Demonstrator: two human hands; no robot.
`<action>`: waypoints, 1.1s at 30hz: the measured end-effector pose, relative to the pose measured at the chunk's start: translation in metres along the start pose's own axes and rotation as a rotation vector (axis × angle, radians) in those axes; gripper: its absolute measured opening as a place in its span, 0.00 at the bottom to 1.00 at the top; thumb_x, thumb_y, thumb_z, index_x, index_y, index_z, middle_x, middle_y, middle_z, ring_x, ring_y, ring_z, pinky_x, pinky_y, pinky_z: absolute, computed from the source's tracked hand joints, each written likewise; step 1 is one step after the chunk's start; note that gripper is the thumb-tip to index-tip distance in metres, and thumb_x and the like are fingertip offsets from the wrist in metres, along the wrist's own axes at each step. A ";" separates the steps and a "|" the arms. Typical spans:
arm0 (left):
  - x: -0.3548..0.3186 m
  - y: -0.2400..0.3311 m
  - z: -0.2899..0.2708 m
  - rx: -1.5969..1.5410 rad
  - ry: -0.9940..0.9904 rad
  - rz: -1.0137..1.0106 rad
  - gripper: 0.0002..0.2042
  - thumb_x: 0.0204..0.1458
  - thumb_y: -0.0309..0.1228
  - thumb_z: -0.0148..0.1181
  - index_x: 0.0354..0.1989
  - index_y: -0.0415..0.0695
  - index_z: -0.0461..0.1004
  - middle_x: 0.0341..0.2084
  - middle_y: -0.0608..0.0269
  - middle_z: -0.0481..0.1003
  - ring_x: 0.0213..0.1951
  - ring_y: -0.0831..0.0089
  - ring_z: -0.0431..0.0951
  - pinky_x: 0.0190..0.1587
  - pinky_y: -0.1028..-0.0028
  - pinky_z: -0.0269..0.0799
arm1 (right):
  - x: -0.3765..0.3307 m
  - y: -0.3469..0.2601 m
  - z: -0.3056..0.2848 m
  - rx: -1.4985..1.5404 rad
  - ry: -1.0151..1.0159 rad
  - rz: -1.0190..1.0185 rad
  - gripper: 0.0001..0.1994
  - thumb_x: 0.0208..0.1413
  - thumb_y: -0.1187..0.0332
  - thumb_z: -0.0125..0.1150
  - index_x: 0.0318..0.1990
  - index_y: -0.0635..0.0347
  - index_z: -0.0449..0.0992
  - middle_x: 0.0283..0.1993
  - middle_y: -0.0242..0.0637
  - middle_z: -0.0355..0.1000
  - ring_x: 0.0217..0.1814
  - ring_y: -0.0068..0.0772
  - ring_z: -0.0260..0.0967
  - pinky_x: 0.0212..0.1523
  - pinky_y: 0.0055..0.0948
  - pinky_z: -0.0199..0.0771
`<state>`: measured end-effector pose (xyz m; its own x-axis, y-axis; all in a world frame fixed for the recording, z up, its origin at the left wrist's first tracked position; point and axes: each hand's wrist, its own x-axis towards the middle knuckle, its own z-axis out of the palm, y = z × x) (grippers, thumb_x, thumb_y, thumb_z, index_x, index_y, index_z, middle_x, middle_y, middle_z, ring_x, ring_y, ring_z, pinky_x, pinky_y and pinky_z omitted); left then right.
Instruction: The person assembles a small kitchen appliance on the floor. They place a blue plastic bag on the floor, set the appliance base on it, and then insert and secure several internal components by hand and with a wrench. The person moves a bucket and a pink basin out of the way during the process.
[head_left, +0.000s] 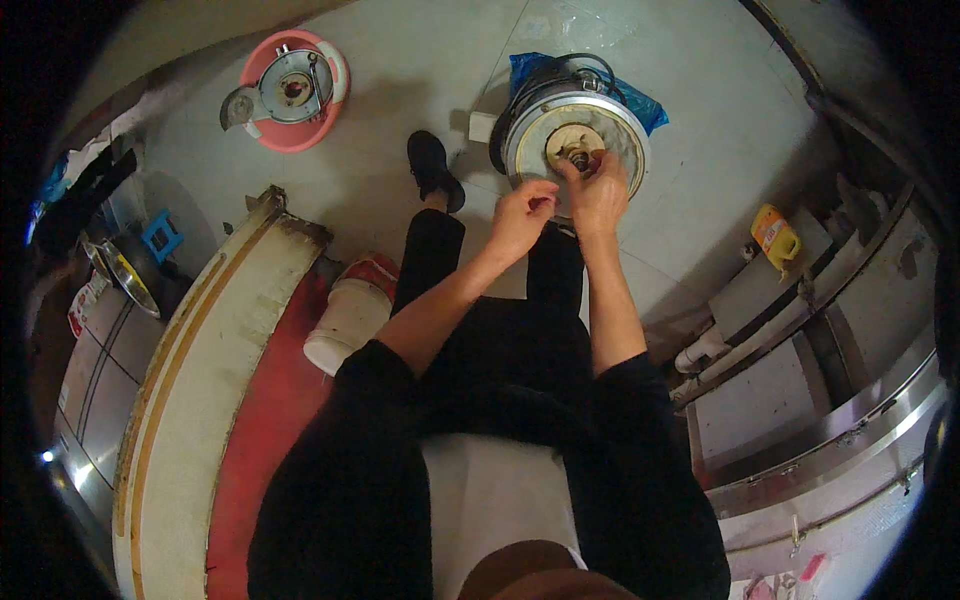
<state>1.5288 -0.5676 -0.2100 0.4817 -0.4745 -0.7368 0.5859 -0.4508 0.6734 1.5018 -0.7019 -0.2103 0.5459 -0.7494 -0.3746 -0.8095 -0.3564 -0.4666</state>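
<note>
In front of me on the floor stands a round metal machine (521,150) with a pale rim and a brownish centre hub (577,140). My right hand (598,200) reaches over its near side, fingertips closed at the hub's opening. What they pinch, if anything, is hidden. Just left of it, my left hand (520,220) hovers at the machine's near edge with fingers curled together. Whether something small is between them cannot be made out. A dark cable (545,72) loops behind the machine, over a blue plastic bag (648,108).
At the far left, a pink basin (290,140) holds a round metal machine part (285,75). A white bucket (345,325) lies by my left leg, beside a pale panel (215,370). A yellow bottle (776,238) rests on a ledge at right. Metal shelving curves along the right.
</note>
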 end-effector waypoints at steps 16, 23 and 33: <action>0.001 -0.001 -0.004 0.012 -0.012 -0.004 0.13 0.56 0.22 0.55 0.50 0.39 0.72 0.38 0.61 0.77 0.37 0.77 0.75 0.41 0.78 0.72 | -0.002 -0.002 0.002 -0.054 -0.001 -0.067 0.14 0.48 0.63 0.69 0.36 0.62 0.73 0.39 0.47 0.71 0.38 0.53 0.73 0.35 0.45 0.72; 0.001 -0.004 -0.008 -0.026 -0.029 -0.016 0.12 0.57 0.21 0.54 0.50 0.39 0.72 0.37 0.61 0.77 0.37 0.77 0.76 0.40 0.78 0.72 | -0.001 0.003 0.006 -0.034 -0.089 0.136 0.11 0.45 0.69 0.69 0.35 0.59 0.76 0.40 0.44 0.69 0.42 0.50 0.72 0.36 0.43 0.73; 0.007 -0.004 -0.004 -0.031 -0.005 -0.008 0.11 0.56 0.21 0.55 0.48 0.39 0.72 0.35 0.62 0.77 0.37 0.77 0.76 0.39 0.77 0.73 | -0.001 0.012 0.000 0.096 -0.008 -0.117 0.11 0.44 0.67 0.69 0.35 0.60 0.78 0.35 0.44 0.73 0.35 0.47 0.74 0.35 0.39 0.73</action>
<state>1.5321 -0.5662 -0.2185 0.4738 -0.4751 -0.7414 0.6094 -0.4308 0.6656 1.4921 -0.7052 -0.2157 0.6375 -0.7011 -0.3193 -0.7159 -0.3859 -0.5819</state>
